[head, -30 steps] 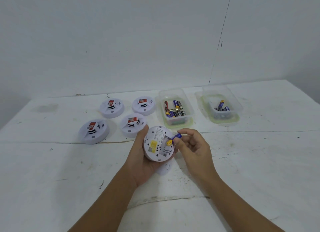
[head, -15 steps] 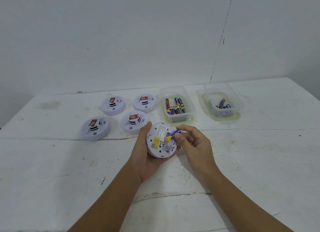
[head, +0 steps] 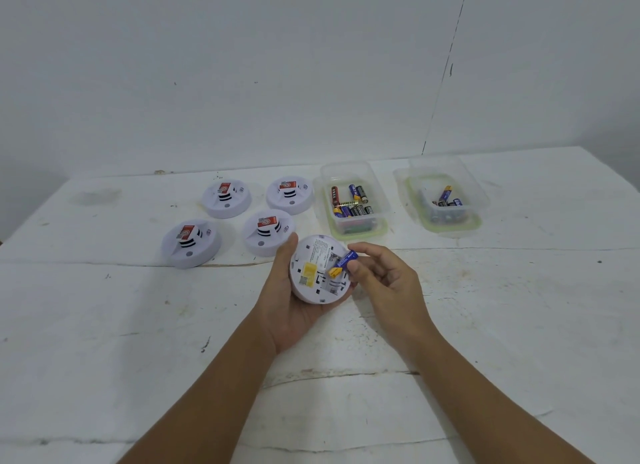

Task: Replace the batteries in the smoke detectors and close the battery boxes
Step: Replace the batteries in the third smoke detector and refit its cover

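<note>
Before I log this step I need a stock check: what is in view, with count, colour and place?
Held detector: one, white, back side up, in the left hand.
Battery: one, blue and yellow, at the held detector's back, pinched by the right hand.
Table detectors: four, white with red labels, in two rows at back left.
Near box: one, clear with green rim, loose batteries inside, right of the detectors.
Far box: one, clear with green rim, a few batteries, further right.
Table: one, white, scuffed.
Wall: white, behind the table.
Left hand: cups the held detector.
Right hand: fingers pinch the battery.
</note>
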{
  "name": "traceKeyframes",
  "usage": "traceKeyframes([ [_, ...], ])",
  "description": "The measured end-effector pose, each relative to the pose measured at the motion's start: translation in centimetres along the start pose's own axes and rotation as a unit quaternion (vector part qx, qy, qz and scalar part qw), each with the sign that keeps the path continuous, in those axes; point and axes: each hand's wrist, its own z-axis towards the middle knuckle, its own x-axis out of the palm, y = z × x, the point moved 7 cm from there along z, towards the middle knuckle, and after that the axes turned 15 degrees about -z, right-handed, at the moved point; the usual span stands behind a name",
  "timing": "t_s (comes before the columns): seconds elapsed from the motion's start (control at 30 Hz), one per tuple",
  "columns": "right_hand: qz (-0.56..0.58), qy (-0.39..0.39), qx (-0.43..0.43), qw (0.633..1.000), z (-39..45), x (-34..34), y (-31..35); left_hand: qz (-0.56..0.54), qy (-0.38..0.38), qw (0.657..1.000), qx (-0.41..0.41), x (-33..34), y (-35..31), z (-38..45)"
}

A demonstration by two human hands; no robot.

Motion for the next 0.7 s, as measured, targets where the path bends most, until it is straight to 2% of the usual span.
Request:
traceKeyframes([
  [0.7,0.02,-0.005,0.023,1.0,0.0,0.1,-0.4,0.027,-0.009,1.0,-0.006,0.8,0.2,-0.6],
])
